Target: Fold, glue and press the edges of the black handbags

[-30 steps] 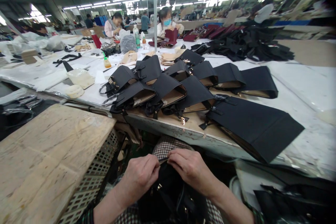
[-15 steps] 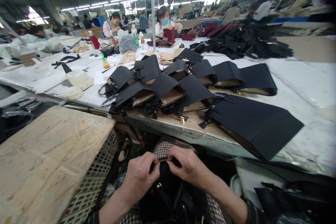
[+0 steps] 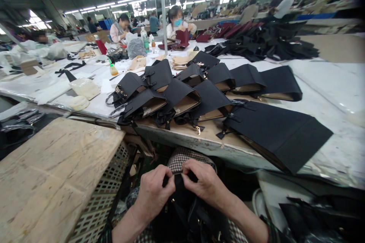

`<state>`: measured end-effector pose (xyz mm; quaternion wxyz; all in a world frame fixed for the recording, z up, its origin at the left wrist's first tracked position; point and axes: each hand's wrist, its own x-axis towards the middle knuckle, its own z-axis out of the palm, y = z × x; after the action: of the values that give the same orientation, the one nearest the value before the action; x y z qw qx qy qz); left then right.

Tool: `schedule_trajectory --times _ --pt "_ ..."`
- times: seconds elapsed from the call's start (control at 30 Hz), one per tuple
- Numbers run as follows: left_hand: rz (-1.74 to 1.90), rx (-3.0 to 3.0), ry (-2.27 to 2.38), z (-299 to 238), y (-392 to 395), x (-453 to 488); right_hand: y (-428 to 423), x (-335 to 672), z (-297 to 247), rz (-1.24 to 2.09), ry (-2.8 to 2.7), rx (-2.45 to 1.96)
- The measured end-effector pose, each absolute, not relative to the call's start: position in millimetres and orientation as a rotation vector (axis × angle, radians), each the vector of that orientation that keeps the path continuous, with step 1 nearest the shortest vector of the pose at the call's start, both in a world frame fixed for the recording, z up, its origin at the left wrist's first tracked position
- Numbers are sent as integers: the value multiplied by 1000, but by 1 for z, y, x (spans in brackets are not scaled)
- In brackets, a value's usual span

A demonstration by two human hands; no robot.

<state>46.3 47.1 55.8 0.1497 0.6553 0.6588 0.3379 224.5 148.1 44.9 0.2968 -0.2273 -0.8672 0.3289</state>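
On my lap lies a black handbag [image 3: 178,212] with small gold-coloured metal fittings. My left hand [image 3: 155,188] pinches its top edge between thumb and fingers. Just to the right, my right hand [image 3: 201,178] pinches the same edge, leaving a short stretch of it between the two hands. The lower part of the bag is dark, so its details are hard to make out. Beyond my hands, several black bag bodies [image 3: 182,97] lie on their sides on the white table [image 3: 316,87], their tan insides showing. The nearest large black bag [image 3: 273,129] reaches over the front edge.
To my left is a worn board [image 3: 57,174] on a plastic crate [image 3: 98,193]. Black pieces [image 3: 313,212] lie at lower right. A glue bottle [image 3: 113,70], a pole [image 3: 163,15] and a black heap [image 3: 265,41] are farther back. A masked co-worker [image 3: 175,26] sits across the table.
Both hands keep their pinch on the bag's edge, nearly in place. The camera view has shifted slightly.
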Motion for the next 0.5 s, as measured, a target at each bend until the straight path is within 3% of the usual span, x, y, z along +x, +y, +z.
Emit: schedule_trajectory --times 0.27,0.5 --pt "935 1726 1914 58 50 48 145 221 49 918 -2231 -688" --pt "903 1267 1545 66 64 24 162 224 68 1249 -2318 -801"
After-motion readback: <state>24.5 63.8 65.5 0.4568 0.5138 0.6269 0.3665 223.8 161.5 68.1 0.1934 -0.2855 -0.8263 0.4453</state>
